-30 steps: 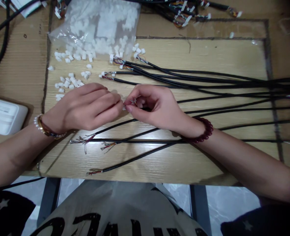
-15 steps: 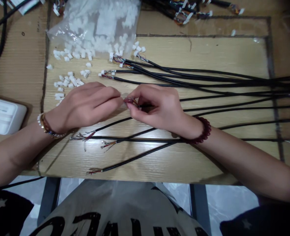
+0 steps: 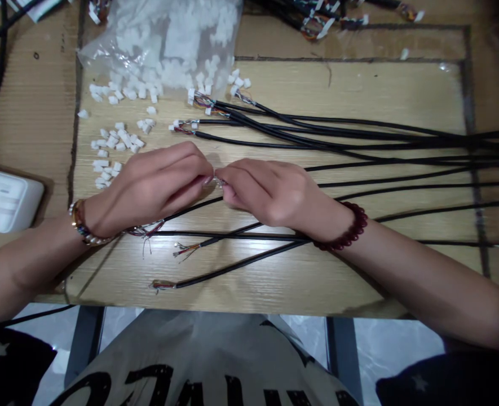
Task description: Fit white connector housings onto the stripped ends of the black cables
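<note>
Wires [image 3: 219, 182] are pinched between thumb and fingers of the right hand [image 3: 270, 194], their ends showing in the narrow gap between the two hands, above the wooden board [image 3: 241, 290]. That hand lies back upward, fingers curled, its grip closed on them. The left hand [image 3: 164, 183] meets it from the other side, knuckles arched, fingertips drawn close together; whether they hold anything I cannot tell.

Four black cables [image 3: 228, 273] end in loose bare strands nearer the person. One clear plastic bag [image 3: 181, 45] and one white box-shaped device [image 3: 8, 197] lie farther out; the small white connectors [image 3: 124, 138] are too many to count surely.

Half a second ago the right hand showed an open loop between thumb and forefinger; now it has rolled over. The left hand has shifted slightly rightward, uncovering more connectors beside it.
</note>
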`<action>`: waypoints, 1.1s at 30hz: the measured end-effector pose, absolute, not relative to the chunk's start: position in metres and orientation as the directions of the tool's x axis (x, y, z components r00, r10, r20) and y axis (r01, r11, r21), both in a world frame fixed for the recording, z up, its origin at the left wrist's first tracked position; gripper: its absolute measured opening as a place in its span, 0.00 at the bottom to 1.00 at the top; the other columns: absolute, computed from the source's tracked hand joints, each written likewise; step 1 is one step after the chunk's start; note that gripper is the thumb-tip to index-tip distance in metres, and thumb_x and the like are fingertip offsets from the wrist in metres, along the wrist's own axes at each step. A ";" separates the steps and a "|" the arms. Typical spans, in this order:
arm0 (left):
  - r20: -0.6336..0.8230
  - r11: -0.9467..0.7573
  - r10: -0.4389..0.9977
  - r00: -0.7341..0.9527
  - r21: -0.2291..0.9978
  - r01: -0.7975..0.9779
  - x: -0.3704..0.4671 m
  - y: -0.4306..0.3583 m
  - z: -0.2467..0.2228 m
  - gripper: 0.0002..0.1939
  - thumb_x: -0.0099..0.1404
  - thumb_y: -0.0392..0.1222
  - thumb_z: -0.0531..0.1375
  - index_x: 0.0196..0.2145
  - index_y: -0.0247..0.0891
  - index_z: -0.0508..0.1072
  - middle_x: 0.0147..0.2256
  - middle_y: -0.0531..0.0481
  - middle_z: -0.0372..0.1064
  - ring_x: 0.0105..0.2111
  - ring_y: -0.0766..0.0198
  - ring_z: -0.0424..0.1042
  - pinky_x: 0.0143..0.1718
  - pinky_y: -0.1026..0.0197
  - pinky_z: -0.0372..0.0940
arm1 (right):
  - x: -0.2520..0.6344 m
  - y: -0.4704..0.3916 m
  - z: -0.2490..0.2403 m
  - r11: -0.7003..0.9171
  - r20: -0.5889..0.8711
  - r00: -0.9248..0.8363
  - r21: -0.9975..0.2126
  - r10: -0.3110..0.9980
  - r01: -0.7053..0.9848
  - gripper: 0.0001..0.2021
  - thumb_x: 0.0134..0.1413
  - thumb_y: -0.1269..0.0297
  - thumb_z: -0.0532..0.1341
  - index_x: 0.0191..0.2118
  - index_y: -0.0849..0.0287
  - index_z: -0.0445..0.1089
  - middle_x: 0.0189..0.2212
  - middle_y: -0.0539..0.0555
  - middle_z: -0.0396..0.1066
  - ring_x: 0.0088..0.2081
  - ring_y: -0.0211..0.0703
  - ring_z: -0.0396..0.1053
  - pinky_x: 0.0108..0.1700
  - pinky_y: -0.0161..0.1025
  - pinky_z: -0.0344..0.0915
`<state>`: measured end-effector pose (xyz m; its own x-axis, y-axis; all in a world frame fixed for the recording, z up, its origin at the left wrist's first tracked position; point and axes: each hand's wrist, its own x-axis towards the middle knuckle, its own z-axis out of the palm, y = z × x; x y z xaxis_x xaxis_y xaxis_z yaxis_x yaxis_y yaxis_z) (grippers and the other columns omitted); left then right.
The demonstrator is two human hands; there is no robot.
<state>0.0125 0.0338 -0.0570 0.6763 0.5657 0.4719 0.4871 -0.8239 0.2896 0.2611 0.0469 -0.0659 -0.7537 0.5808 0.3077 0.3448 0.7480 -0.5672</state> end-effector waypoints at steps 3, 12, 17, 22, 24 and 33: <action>0.454 -0.803 0.596 0.663 0.333 0.494 0.015 0.033 -0.054 0.04 0.75 0.39 0.59 0.44 0.41 0.74 0.35 0.49 0.75 0.32 0.63 0.75 0.31 0.61 0.69 | 0.260 0.047 -0.065 0.857 0.334 -0.795 -0.294 0.507 0.423 0.14 0.74 0.65 0.51 0.48 0.62 0.75 0.40 0.62 0.78 0.38 0.51 0.74 0.38 0.46 0.70; 0.333 -0.502 0.857 0.393 0.708 0.496 0.028 0.022 -0.056 0.09 0.71 0.49 0.67 0.43 0.42 0.78 0.38 0.54 0.81 0.33 0.66 0.80 0.32 0.63 0.75 | 0.249 0.047 -0.075 0.731 0.512 -0.542 -0.596 0.666 0.334 0.08 0.70 0.62 0.60 0.38 0.58 0.71 0.33 0.52 0.77 0.34 0.38 0.72 0.37 0.36 0.66; 0.320 -0.446 0.892 0.320 0.738 0.506 0.032 0.018 -0.063 0.08 0.74 0.48 0.64 0.43 0.41 0.79 0.39 0.56 0.83 0.36 0.67 0.81 0.36 0.61 0.79 | 0.245 0.045 -0.072 0.493 0.345 -0.444 -0.824 0.827 0.278 0.10 0.66 0.60 0.64 0.33 0.56 0.67 0.29 0.49 0.74 0.31 0.37 0.69 0.34 0.36 0.64; 0.300 -0.402 0.914 0.272 0.754 0.520 0.034 0.018 -0.061 0.10 0.75 0.49 0.64 0.40 0.41 0.79 0.37 0.58 0.83 0.35 0.69 0.80 0.34 0.61 0.79 | 0.242 0.046 -0.072 0.335 0.225 -0.429 -0.921 0.875 0.199 0.16 0.63 0.51 0.67 0.32 0.57 0.68 0.28 0.50 0.73 0.30 0.38 0.69 0.30 0.36 0.65; 0.307 -0.411 0.911 0.276 0.727 0.550 0.034 0.018 -0.060 0.08 0.74 0.47 0.64 0.40 0.42 0.79 0.36 0.59 0.83 0.34 0.68 0.80 0.34 0.61 0.79 | 0.241 0.047 -0.070 0.240 0.155 -0.428 -0.959 0.890 0.151 0.20 0.59 0.45 0.69 0.31 0.57 0.68 0.26 0.51 0.72 0.28 0.38 0.70 0.27 0.36 0.66; 0.462 -0.633 0.768 0.444 0.441 0.636 0.029 0.017 -0.051 0.05 0.76 0.38 0.61 0.42 0.40 0.79 0.37 0.57 0.82 0.37 0.67 0.81 0.39 0.62 0.75 | 0.239 0.056 -0.057 -0.107 -0.101 -0.543 -0.994 0.834 0.021 0.16 0.57 0.58 0.74 0.25 0.58 0.70 0.21 0.50 0.75 0.17 0.33 0.67 0.17 0.33 0.65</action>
<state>0.0286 0.0167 -0.0509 0.4441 0.7678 0.4617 0.6360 -0.6331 0.4412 0.2389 0.0560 -0.0571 -0.5427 0.8338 -0.1008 0.0210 -0.1066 -0.9941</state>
